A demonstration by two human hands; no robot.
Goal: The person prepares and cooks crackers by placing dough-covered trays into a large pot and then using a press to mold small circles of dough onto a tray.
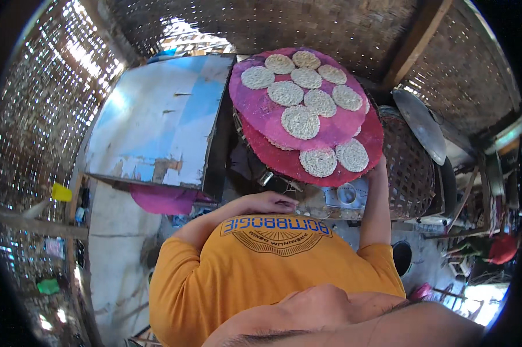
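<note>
Two round trays are stacked at an offset, a pink tray (255, 107) on top of a red tray (372, 130). Several pale, grainy round rice crackers (301, 122) lie on the pink one, and a few more show along the red one's near side. At the red tray's right rim is my right hand (379, 169), holding the edge, its fingers mostly hidden there. My left hand (274, 202) rests in front of my chest, below the trays. Nothing shows in it, and its fingers are extended, slightly bent.
A large box with a peeling blue-and-white top (162, 115) stands left of the trays, with pink material (162, 199) beneath it. On the right are a woven basket (408, 168) and a metal lid (421, 124). A small metal cup (346, 194) sits below the trays. Woven walls surround the place.
</note>
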